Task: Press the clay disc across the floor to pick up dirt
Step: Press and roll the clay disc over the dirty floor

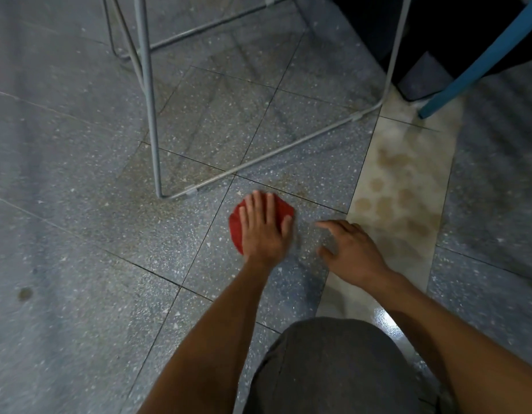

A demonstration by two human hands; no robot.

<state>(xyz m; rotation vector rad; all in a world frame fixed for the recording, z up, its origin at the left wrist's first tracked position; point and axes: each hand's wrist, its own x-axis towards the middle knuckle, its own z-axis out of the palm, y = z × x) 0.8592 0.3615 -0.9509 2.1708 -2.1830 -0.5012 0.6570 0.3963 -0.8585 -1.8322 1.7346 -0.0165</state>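
Observation:
A flat red clay disc [284, 208] lies on the grey speckled tile floor [79, 234], just in front of a metal chair frame. My left hand [263, 227] rests flat on top of the disc with fingers spread, covering its middle; red edges show to the left and upper right. My right hand [350, 249] hovers just right of the disc, fingers apart and slightly curled, holding nothing, near the edge of a pale tile strip.
A grey metal chair frame [152, 115] stands right behind the disc, its floor bar [276, 156] running diagonally. A pale stained tile strip [402, 180] runs to the right. A blue leg [456, 88] and dark furniture sit at the top right. My knee [333, 369] is below.

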